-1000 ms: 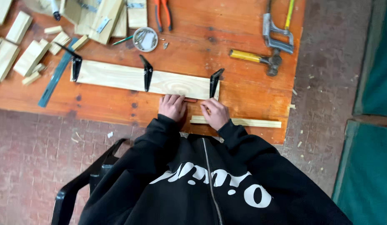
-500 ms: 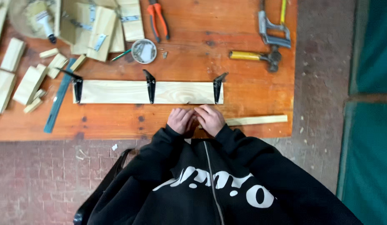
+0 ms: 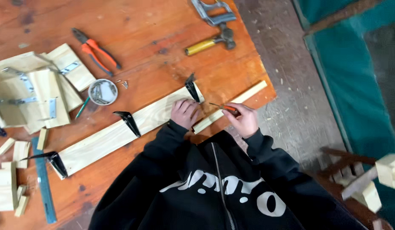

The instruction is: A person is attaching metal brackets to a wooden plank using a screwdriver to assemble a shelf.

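— Since half a second back, when both hands were pressed together at the near edge of the surface [image 3: 133,25], what's different?

— They've parted. The left hand [image 3: 184,113] now lies on the long pale plank [image 3: 121,132], close to its right end, fingers curled down against the wood just beside the black bracket [image 3: 192,87] standing there. The right hand [image 3: 243,119] has drawn off toward the surface's right near corner, its fingers pinched together on a small orange-handled screwdriver [image 3: 225,107], tip pointing back at that bracket.

— So what does that tell you?

— I'd judge the plank is being steadied while the tool is brought to the end bracket; no screw is visible at this size.

— How much room is there?

— Tight on the right. The plank runs slantwise from the left near edge up toward the right edge, and a thin wooden strip [image 3: 231,106] lies just beyond it, under the right hand, reaching almost to the surface's right edge. Past that is bare floor with shavings. Farther in there is open wood between the plank and the hammer [image 3: 210,42] near the far right corner.

— And to the left?

— Crowded: a second bracket [image 3: 128,121] mid-plank, a third bracket [image 3: 52,159] at its left end, a round tin of screws [image 3: 103,91], orange pliers [image 3: 97,49], stacked offcuts [image 3: 40,93] and a blue ruler [image 3: 44,183] along the left near edge.
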